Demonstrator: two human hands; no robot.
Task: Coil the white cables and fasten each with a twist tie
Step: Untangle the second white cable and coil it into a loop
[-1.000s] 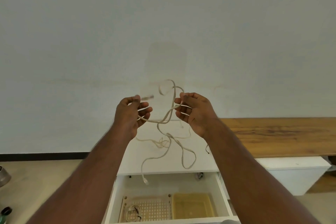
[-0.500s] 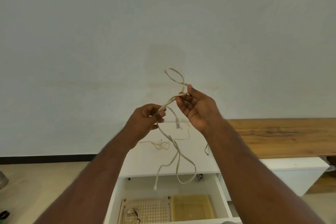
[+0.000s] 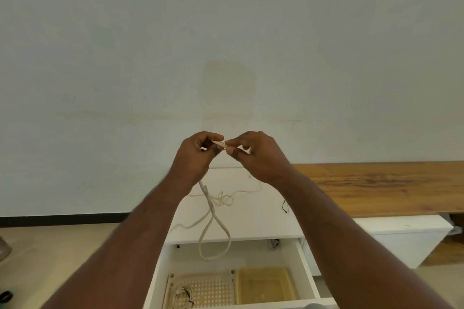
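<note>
Both hands are raised in front of the wall, fingertips meeting. My left hand (image 3: 194, 158) and my right hand (image 3: 256, 157) pinch the same white cable (image 3: 213, 223) between them at its top. From under my left hand the cable hangs down in a long loop over the open drawer. A second white cable (image 3: 226, 198) lies tangled on the white cabinet top (image 3: 258, 221) behind it. A small black twist tie (image 3: 285, 207) lies on the cabinet top to the right.
The white drawer (image 3: 305, 266) stands open below, holding a perforated beige tray (image 3: 208, 291) with a coiled cable (image 3: 182, 296) and a yellow tray (image 3: 263, 286). A wooden bench top (image 3: 376, 185) runs to the right. Beige floor lies at left.
My hands came together and dropped lower. The loop that stood above my right hand is gone, and the cable now hangs doubled below my left hand.
</note>
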